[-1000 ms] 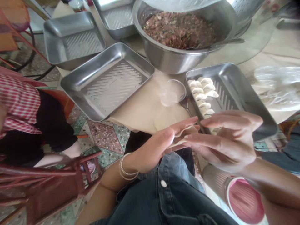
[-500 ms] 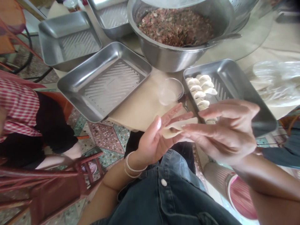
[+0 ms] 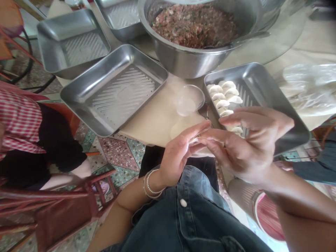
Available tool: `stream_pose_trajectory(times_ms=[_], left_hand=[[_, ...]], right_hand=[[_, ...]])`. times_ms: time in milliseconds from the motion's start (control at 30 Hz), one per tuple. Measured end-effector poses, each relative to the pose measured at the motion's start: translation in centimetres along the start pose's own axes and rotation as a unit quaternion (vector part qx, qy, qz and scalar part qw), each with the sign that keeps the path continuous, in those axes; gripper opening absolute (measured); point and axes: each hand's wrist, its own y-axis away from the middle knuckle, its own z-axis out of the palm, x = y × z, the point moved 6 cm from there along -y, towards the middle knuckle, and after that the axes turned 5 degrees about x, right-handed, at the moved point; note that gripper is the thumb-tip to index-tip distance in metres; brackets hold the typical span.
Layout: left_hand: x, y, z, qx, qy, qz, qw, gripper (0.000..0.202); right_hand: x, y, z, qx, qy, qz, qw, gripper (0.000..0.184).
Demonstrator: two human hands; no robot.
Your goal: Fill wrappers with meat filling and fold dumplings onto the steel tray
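Note:
Fingers closed, my left hand [image 3: 177, 154] and my right hand [image 3: 244, 147] meet in front of my body around a dumpling [image 3: 193, 140]. Only a pale sliver of its dough shows; the fingers cover the rest. Just past the right hand, a metal tray [image 3: 265, 94] holds several folded white dumplings [image 3: 223, 96] along its left side. A small clear dish [image 3: 189, 100] stands on the table beyond my fingertips. Behind it is a large steel bowl [image 3: 191, 63] with minced filling [image 3: 194, 26] and a spoon [image 3: 246, 37] resting in it.
Metal trays [image 3: 123, 91] stand to the left, one [image 3: 73, 45] farther back. A clear plastic bag [image 3: 309, 87] lies at right. Below are a red chair [image 3: 65, 217] and a bin [image 3: 270, 213]. A person in a checked shirt [image 3: 21, 115] is at left.
My left fingers have folded over and the two hands have come together on the dumpling. Its open edge, visible before, is now mostly covered. The view has shifted slightly.

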Motion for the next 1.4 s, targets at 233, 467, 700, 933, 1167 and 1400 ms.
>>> stream_pose_trajectory(times_ms=[233, 467, 700, 933, 1167, 1400], left_hand=[[1.0, -0.1, -0.1, 0.029, -0.022, -0.011, 0.999, 0.044], [-0.3, 0.2, 0.8, 0.053, 0.08, -0.036, 0.995, 0.057], [-0.1, 1.3, 2.0, 0.043, 0.061, -0.003, 0.997, 0.066], [0.7, 1.3, 1.6, -0.01, -0.042, 0.015, 0.999, 0.07], [1.3, 1.1, 1.3, -0.024, -0.119, 0.011, 0.993, 0.06], [2.0, 1.1, 1.4, -0.046, -0.147, -0.029, 0.988, 0.051]], right_hand=[[0.2, -1.0, 0.4, -0.046, -0.04, 0.011, 0.998, 0.02], [0.2, -1.3, 0.4, -0.015, -0.124, 0.059, 0.99, 0.012], [-0.6, -1.6, 1.2, -0.018, -0.152, 0.051, 0.987, 0.024], [-1.3, -1.1, 1.3, 0.002, -0.079, 0.035, 0.996, 0.008], [-1.6, -1.0, 1.4, -0.02, -0.053, 0.021, 0.998, 0.009], [-0.9, -1.1, 0.7, 0.001, -0.076, 0.01, 0.997, 0.026]])
